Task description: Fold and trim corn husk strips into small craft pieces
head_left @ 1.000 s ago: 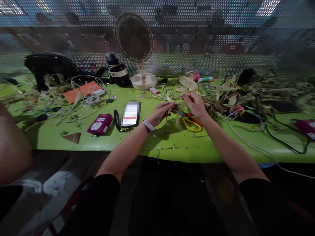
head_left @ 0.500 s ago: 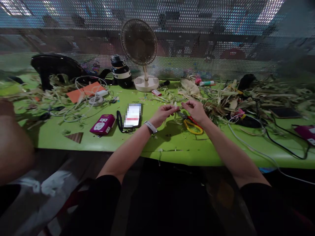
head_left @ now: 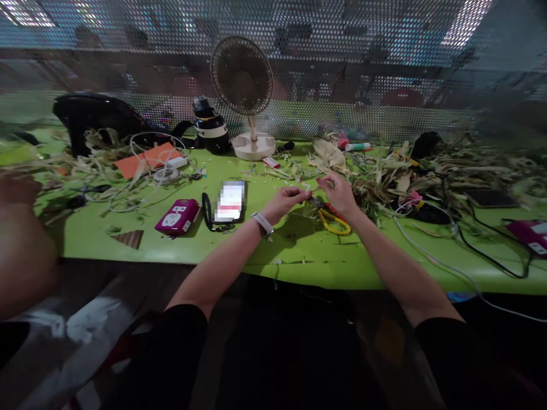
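Observation:
My left hand (head_left: 287, 204), with a pale band at its wrist, is pinched closed over the green table (head_left: 239, 245). Something small and pale shows at its fingertips, too small to name. Close by on the right, my right hand (head_left: 339, 195) is also closed, thumb against fingers, near a thin light strand between the hands. Scissors (head_left: 334, 222) with yellow and red handles lie just below my right hand, blades toward my left hand. Left of my left hand lies a phone (head_left: 231, 201) with a lit, blurred screen.
A fan (head_left: 242, 77) and black bottle (head_left: 211, 126) stand behind. Dried husks (head_left: 393, 171) pile at right with cables. A purple packet (head_left: 178, 217) and orange paper (head_left: 149, 159) lie left. Another person's arm (head_left: 25, 245) reaches in at far left.
Both hands stay close together; my right hand has shifted slightly up and left. The other person's hand at far left has moved a little.

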Demonstrator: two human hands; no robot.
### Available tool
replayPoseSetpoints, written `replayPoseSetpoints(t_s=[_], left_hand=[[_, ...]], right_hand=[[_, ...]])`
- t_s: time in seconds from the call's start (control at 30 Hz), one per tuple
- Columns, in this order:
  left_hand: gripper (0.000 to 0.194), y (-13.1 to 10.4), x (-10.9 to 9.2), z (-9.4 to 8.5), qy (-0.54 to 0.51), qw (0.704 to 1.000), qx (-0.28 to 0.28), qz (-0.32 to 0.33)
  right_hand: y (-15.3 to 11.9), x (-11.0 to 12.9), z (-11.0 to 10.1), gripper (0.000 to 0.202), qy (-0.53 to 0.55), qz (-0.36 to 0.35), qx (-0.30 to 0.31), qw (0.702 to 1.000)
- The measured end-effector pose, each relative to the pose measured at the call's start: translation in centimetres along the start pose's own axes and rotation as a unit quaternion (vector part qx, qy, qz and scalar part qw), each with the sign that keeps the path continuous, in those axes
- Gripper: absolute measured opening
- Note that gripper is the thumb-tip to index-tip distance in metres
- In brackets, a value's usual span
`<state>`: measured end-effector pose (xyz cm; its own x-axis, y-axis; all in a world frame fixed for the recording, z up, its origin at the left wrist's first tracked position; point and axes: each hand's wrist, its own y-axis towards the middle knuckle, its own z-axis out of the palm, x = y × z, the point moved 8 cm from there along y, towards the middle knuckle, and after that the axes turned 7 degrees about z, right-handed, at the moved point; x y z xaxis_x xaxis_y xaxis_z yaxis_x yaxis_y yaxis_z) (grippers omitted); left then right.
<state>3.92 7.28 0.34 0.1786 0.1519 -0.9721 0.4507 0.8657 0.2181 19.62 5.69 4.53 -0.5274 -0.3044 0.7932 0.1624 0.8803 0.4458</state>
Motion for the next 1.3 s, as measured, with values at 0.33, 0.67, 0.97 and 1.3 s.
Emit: replayPoseSetpoints(t_s=[0.33, 0.67, 0.97, 1.3], left_hand=[[0.028, 0.4, 0.7, -1.5, -0.187, 0.972, -0.125, -0.065], [0.016, 0.2, 1.0, -0.6, -0.265, 0.955, -0.095, -0.098], [0.029, 0.0, 0.7, -1.7, -0.149, 0.976, -0.160, -0.009], [0.025, 0.2, 0.5, -2.1, -0.129, 0.973, -0.187, 0.035]], right_hand=[[-2.1, 3.0, 1.4, 0.041, -0.053, -0.015, 0.083, 0.995], [-3.1, -0.1, 5.3, 0.022, 0.187, 0.198, 0.235, 0.933], [-3.9, 0.4, 5.3, 0.042, 0.209, 0.232, 0.237, 0.920], [-4.6, 3.3, 4.9, 0.035, 0.006, 0.029, 0.236, 0.971]])
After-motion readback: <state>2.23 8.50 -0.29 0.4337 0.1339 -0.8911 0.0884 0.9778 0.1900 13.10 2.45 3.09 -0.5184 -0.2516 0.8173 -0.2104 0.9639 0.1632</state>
